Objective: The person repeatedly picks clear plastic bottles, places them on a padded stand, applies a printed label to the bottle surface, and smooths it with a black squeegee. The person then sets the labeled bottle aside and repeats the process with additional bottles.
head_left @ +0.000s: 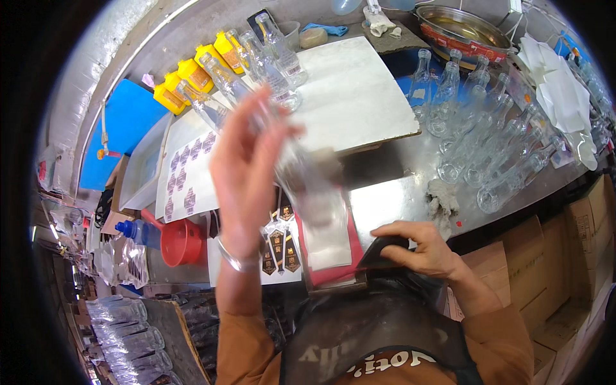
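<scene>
My left hand (244, 160) is raised over the middle of the bench, fingers wrapped around the neck of a clear glass bottle (307, 183). Motion blurs both the bottle and the fingertips. The bottle slants down toward a white pad (328, 249) lying on a red cloth (354, 239); whether they touch, I cannot tell. Near the bench's front edge my right hand (420, 249) grips a flat black piece (384, 249) that looks like a scraper. To the left of the pad lies a sheet of black-and-gold labels (276, 250).
Several clear bottles stand on a white board (359, 90) and at the right (449, 96). Yellow containers (196, 76) line the back. A red dipper (183, 242) and a sheet of purple labels (186, 170) are at left. A round metal pan (462, 32) sits at the back right.
</scene>
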{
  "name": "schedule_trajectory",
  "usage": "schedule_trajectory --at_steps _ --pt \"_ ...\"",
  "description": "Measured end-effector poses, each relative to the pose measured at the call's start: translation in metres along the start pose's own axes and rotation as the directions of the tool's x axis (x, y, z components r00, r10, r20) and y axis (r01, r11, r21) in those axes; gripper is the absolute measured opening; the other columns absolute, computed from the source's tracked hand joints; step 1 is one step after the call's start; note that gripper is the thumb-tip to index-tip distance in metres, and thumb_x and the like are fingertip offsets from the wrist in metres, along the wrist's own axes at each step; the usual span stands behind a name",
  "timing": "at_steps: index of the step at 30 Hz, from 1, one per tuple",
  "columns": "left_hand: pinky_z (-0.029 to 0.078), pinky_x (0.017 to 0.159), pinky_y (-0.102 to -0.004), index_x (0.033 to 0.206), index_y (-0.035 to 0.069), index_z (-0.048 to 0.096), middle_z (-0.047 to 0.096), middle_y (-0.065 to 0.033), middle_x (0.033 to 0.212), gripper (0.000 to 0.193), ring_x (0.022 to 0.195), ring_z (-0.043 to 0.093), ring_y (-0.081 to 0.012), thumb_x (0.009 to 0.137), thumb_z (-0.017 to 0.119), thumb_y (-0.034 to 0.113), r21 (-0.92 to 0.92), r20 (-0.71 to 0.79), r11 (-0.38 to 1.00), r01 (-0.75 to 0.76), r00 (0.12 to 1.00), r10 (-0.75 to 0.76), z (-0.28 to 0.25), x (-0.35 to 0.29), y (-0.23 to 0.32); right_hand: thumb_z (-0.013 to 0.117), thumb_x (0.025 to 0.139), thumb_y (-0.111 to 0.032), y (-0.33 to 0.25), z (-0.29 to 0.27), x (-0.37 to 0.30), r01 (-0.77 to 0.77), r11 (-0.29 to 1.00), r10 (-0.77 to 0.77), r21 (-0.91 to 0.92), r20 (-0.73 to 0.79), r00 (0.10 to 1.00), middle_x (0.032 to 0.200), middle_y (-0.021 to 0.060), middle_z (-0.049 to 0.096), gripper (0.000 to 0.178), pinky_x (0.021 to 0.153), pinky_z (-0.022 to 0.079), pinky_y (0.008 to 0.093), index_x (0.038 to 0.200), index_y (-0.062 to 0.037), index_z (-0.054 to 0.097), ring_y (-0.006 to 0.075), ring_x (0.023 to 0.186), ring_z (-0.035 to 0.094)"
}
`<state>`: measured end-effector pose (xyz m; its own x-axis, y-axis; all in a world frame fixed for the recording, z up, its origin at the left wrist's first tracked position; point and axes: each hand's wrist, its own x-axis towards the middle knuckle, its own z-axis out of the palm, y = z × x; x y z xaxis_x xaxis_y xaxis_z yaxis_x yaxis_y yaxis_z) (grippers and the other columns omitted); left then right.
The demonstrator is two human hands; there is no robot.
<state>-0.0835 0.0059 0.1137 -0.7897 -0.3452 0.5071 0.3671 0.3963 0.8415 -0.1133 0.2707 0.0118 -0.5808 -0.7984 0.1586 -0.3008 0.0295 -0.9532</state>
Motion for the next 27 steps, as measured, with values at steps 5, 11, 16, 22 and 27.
schedule_trajectory --at_steps 5,11,16,22,27 --pt "0.053 0.085 -0.0264 0.135 -0.004 0.054 0.067 -0.0093 0.107 0.04 0.096 0.069 -0.017 0.102 0.06 0.018 0.094 0.056 0.962 -0.257 0.966 0.253 0.025 0.143 -0.039 0.061 0.092 -0.001 0.017 -0.006 0.002 0.009 0.999 0.002 0.045 -0.232 0.973 0.097 0.0074 0.068 0.022 0.081 0.048 0.0256 0.113 0.0016 0.068 0.0141 0.086 0.062" --pt "0.051 0.086 -0.025 0.138 0.004 0.057 0.074 -0.0103 0.11 0.049 0.103 0.07 -0.0145 0.099 0.065 0.033 0.413 0.06 0.876 -0.25 0.967 0.248 0.045 0.253 -0.159 0.054 0.099 -0.007 0.036 -0.033 -0.005 -0.149 0.965 0.215 0.215 -0.33 0.919 0.084 0.0028 0.065 0.017 0.071 0.045 0.0231 0.103 0.002 0.068 0.0086 0.076 0.057" --pt "0.051 0.088 -0.029 0.14 0.007 0.058 0.076 -0.01 0.108 0.055 0.102 0.07 -0.0182 0.096 0.065 0.04 0.48 0.01 0.854 -0.199 0.975 0.222 0.065 0.283 -0.194 0.062 0.097 -0.009 0.03 -0.076 -0.012 -0.088 0.944 -0.135 -0.319 -0.613 0.779 0.085 0.0078 0.065 0.013 0.061 0.046 0.0258 0.103 0.0011 0.068 0.0091 0.067 0.057" --pt "0.052 0.093 -0.0353 0.146 0.006 0.051 0.072 -0.0162 0.118 0.07 0.104 0.07 -0.0267 0.091 0.068 0.045 0.597 -0.031 0.788 -0.149 0.978 0.208 0.065 0.28 -0.188 0.063 0.091 -0.022 0.001 -0.128 0.035 -0.488 0.541 -0.301 -0.685 -0.699 0.648 0.119 0.0128 0.066 0.039 0.081 0.055 0.0481 0.127 -0.0097 0.059 0.0422 0.092 0.067" --pt "0.049 0.101 -0.0371 0.149 0.003 0.045 0.064 -0.0187 0.133 0.076 0.121 0.062 -0.0295 0.089 0.074 0.041 0.624 -0.13 0.688 -0.372 0.818 0.56 0.059 0.236 -0.163 0.072 0.09 -0.018 0.018 -0.136 0.038 -0.387 0.574 -0.373 -0.722 -0.651 0.661 0.087 0.0103 0.068 0.034 0.066 0.051 0.0373 0.122 -0.0097 0.062 0.0275 0.071 0.065"
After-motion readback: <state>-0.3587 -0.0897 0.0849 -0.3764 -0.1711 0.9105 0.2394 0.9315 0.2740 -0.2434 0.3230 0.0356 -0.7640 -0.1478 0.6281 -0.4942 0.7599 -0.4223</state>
